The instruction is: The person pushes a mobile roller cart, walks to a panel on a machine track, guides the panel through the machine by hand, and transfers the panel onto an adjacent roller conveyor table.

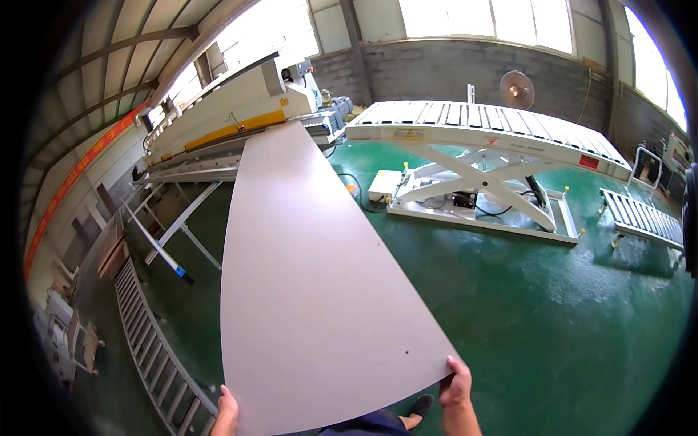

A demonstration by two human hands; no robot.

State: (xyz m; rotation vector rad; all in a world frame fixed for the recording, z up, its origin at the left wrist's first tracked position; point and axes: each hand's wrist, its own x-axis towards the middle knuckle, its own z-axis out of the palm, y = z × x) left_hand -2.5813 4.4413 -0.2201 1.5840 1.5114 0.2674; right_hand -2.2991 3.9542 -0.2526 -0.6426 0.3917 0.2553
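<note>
Hands gripped the near end of a long, pale grey panel [305,291]: the left hand [227,413] curled around its near-left corner, the right hand [456,385] clamped on the near-right corner, thumb on top. Both were closed on the board, carrying it flat and roughly level out in front of the person.

The panel stretched away from the body, its far end reaching up to, and seemingly just meeting, the infeed of a long white and yellow machine [233,116] at the upper left. Whether that far edge already rested on the machine or hung just short of it could not be told. By that reading, the board had been lifted and lined up with the machine, while the feeding itself looked barely begun, since nearly the whole length was still out over the green floor [538,320].

A roller conveyor [156,363] ran along the floor at the lower left, beside the panel. To the right, well apart, stood a white scissor lift table [480,134] with a roller top, and a second short roller track [643,218] beyond it. A dark shoe [420,405] showed beneath the board's near edge.
</note>
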